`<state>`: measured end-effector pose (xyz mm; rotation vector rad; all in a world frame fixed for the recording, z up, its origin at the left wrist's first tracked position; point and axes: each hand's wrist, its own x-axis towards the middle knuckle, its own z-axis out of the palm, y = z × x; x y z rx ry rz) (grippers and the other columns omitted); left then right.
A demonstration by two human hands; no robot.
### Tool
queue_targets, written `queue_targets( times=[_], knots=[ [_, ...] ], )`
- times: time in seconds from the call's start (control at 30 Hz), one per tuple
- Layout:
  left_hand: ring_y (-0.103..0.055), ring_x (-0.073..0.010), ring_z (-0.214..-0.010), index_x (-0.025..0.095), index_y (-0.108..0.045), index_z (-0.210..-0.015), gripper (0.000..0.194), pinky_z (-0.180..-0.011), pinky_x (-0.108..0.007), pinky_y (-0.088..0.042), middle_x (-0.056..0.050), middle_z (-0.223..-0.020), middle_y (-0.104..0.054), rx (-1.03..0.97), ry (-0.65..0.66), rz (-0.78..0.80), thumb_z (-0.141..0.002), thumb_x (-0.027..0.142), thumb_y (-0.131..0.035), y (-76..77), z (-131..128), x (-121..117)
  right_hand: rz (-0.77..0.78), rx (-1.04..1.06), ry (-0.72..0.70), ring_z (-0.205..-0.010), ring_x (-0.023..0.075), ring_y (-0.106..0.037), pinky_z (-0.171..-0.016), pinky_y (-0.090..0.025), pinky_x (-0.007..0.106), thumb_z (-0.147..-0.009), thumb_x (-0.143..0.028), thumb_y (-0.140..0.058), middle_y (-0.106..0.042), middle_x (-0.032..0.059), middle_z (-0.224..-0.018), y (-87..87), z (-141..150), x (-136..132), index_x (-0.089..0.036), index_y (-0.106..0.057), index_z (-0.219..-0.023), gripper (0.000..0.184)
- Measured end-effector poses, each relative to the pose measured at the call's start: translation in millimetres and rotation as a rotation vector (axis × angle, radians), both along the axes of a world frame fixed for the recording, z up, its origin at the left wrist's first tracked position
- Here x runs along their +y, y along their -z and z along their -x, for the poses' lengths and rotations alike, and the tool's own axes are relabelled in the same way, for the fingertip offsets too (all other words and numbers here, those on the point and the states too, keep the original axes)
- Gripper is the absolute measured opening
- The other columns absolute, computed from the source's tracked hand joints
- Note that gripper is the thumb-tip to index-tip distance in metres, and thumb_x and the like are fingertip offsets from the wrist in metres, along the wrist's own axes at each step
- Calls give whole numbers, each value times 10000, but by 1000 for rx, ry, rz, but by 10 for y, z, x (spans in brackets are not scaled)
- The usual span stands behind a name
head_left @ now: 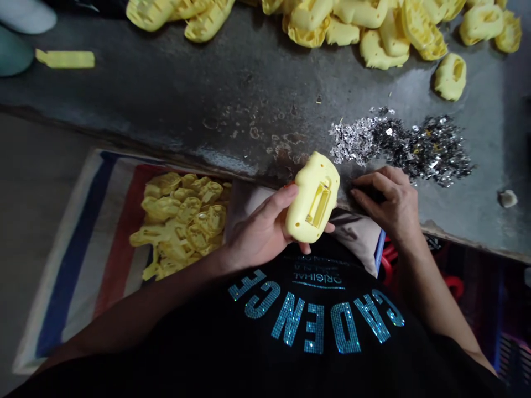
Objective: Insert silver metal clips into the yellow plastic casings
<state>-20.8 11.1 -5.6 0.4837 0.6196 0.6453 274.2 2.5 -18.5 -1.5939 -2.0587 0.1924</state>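
Note:
My left hand (261, 226) holds a hollow yellow moulded plastic shell (313, 198) with its fingers curled under it and the thumb across its side. A rectangular slot in the shell faces up. My right hand (392, 202) rests palm-down on the worn metal tabletop (232, 94), its fingers half curled next to the shell. Dark shadow under those fingers hides whether they hold anything. Just beyond this hand lies a heap of silvery metal flakes (402, 146).
A heap of yellow shells (365, 33) lies along the table's far side. Below the table's near edge, rougher yellow moulded pieces (178, 221) sit on a striped cloth (78, 265). A yellow strip (65, 58) lies far left, and red objects (454, 284) show lower right.

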Motion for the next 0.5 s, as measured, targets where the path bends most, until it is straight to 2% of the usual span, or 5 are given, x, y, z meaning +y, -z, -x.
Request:
queue_targets(
  times=[0.1, 0.17, 0.33, 0.4, 0.5],
  knots=[
    [-928, -297, -924, 161, -770, -1487, 742, -472, -237, -628, -181, -1347, -900, 11, -4, -5, -1001, 713, -865, 8, 15, -15, -24, 0, -6, -916, 272, -723, -815, -554, 432, -1094, -316, -774, -761, 43, -964, 0, 45, -3, -292, -860, -1066, 94],
    [-925, -289, -915, 162, -761, -1496, 759, -475, -234, -627, -184, -1345, -897, 16, 5, -3, -999, 727, -859, 2, 17, -22, -46, 67, -41, -915, 255, -752, -805, -578, 416, -1097, -262, -779, -786, 34, -977, -74, 91, -42, -299, -870, -1092, 98],
    [-923, -292, -922, 201, -760, -1443, 706, -486, -230, -638, -166, -1333, -893, -29, 98, 48, -978, 720, -879, -61, -8, -16, -30, 321, -198, -963, 212, -846, -851, -676, 358, -1063, -106, -849, -894, 2, -1117, -482, 223, -191, -326, -868, -1196, 257],
    [-924, -295, -949, 217, -758, -1437, 665, -499, -225, -645, -153, -1346, -884, -60, 135, 53, -973, 673, -896, -93, -24, -18, -25, 317, -270, -984, 220, -865, -877, -698, 357, -1049, -86, -863, -899, 7, -1112, -626, 256, -208, -321, -865, -1203, 282],
    [-921, -298, -995, 234, -765, -1435, 620, -519, -218, -652, -118, -1310, -873, -79, 160, 60, -993, 654, -878, -128, -42, -40, -36, 250, -341, -993, 230, -872, -864, -712, 355, -1047, -102, -871, -893, 31, -1129, -738, 280, -184, -314, -857, -1232, 281]
  ],
)
